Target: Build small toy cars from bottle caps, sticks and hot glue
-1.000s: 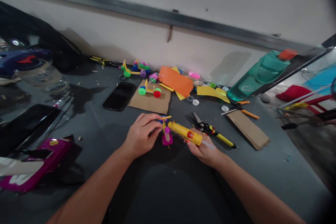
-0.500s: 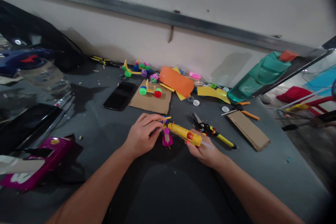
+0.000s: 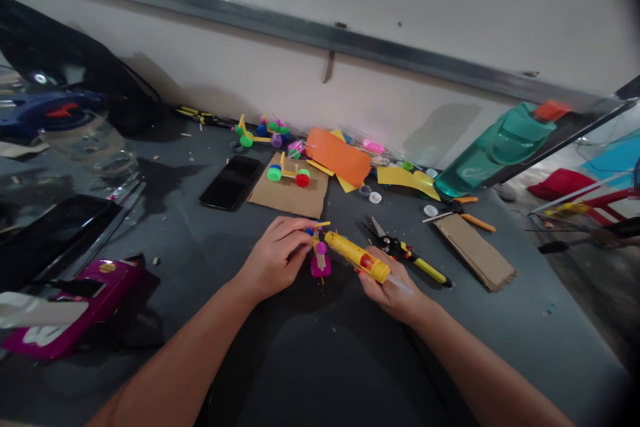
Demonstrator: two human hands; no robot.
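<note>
My right hand (image 3: 387, 287) is wrapped round a yellow hot glue gun (image 3: 353, 252), with a clear glue stick (image 3: 401, 284) sticking out of its back end. The gun's nozzle points left at a small toy vehicle (image 3: 321, 264) made of sticks and bottle caps, magenta at the near end and blue at the far end. Pinched between the fingers of my left hand (image 3: 277, 257) is the upper part of that toy vehicle, near a thin yellow stick. Whether the nozzle touches the toy cannot be made out.
A similar toy vehicle (image 3: 289, 175) stands on a cardboard piece (image 3: 295, 199), beside a black phone (image 3: 231, 183). Scissors (image 3: 407, 253), folded cardboard (image 3: 475, 250), and a teal bottle (image 3: 493, 150) are to the right. A magenta power strip (image 3: 87, 310) lies at left.
The glue gun, both hands and the toy vehicle keep nearly the same positions relative to each other. The whole view has shifted slightly.
</note>
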